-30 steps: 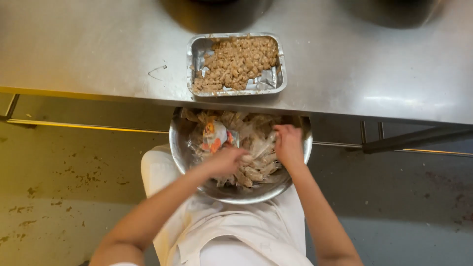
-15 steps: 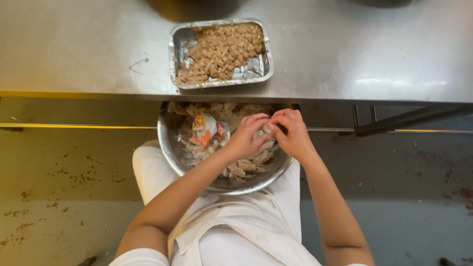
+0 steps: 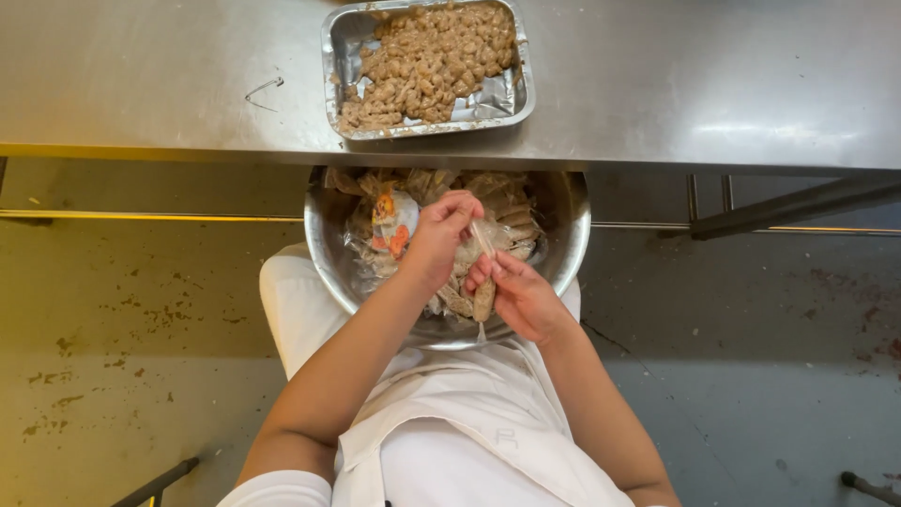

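Observation:
A round steel bowl (image 3: 324, 246) rests on my lap, full of small brown pieces in clear wrappers, with a crumpled orange-and-white plastic bag (image 3: 392, 221) inside. Over the bowl, my right hand (image 3: 522, 299) holds one brown wrapped piece (image 3: 484, 299). My left hand (image 3: 438, 235) pinches the clear wrapper (image 3: 483, 237) at that piece's upper end. Beyond the bowl, a foil tray (image 3: 508, 96) of several unwrapped brown pieces sits on the steel counter (image 3: 150, 75).
The counter's front edge overhangs the far rim of the bowl. A small bent wire (image 3: 264, 88) lies on the counter left of the tray. A stained floor (image 3: 122, 319) lies below, and metal bars (image 3: 798, 202) run under the counter at right.
Both hands have come up out of the pile in the bowl. My right hand now holds a single piece, and my left hand has taken its wrapper end.

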